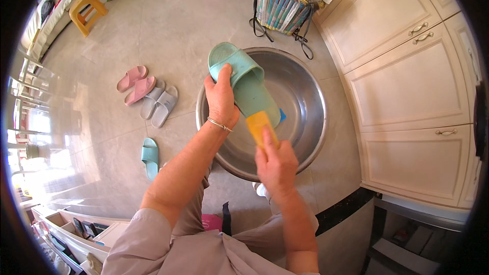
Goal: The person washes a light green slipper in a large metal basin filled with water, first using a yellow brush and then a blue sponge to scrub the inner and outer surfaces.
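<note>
A mint-green slide slipper [254,91] is held over a wide stainless-steel basin [321,103] by my left hand [221,99], thumb on its strap. The footbed faces up and its heel end points towards me. In my right hand [277,164] is a yellow brush or scraper [259,128], blurred, with its far end against the slipper's heel. Which of the two it is I cannot tell. A small blue piece [282,115] shows beside the heel; the rest of it is hidden. A matching green slipper [150,158] lies on the floor left of my left forearm.
Pink slippers [140,91] and grey slippers [166,105] lie on the floor at left. Beyond the basin stands a basket [280,11] with dangling black straps and a plastic bag on top. Cream cabinets [408,80] line the right side. A yellow stool [87,11] stands far left.
</note>
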{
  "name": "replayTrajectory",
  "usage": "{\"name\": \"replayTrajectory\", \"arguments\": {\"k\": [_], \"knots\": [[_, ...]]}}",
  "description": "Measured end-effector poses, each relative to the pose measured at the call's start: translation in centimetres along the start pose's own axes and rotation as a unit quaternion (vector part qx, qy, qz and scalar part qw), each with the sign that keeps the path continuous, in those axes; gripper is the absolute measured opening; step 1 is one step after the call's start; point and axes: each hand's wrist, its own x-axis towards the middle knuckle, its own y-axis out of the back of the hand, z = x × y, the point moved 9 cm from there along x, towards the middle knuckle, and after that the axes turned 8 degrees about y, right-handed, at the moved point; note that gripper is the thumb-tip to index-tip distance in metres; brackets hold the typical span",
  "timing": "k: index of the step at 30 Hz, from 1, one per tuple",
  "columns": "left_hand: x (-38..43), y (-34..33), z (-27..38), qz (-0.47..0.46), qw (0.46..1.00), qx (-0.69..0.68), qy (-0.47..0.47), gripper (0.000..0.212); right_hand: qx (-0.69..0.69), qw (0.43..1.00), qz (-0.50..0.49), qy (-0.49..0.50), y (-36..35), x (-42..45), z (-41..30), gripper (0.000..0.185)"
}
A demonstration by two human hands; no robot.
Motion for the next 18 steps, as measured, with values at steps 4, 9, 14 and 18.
{"name": "replayTrajectory", "arguments": {"k": [4, 9, 14, 18], "knots": [[-0.3, -0.4, 0.2, -0.010, 0.999, 0.020, -0.030, 0.055, -0.025, 0.999, 0.012, -0.041, 0.7, 1.0, 2.5, 0.056], [0.0, -0.4, -0.5, -0.014, 0.998, 0.057, -0.032, 0.049, 0.007, 1.000, 0.016, -0.010, -0.6, 0.5, 0.6, 0.054], [-0.4, -0.9, 0.6, -0.025, 0.995, 0.066, -0.071, 0.048, 0.004, 0.998, 0.028, -0.050, -0.7, 0.5, 3.1, 0.056], [0.0, -0.8, 0.9, -0.014, 0.997, 0.060, -0.041, 0.047, 0.025, 0.999, 0.032, -0.010, -0.6, 0.5, 1.2, 0.054]]}}
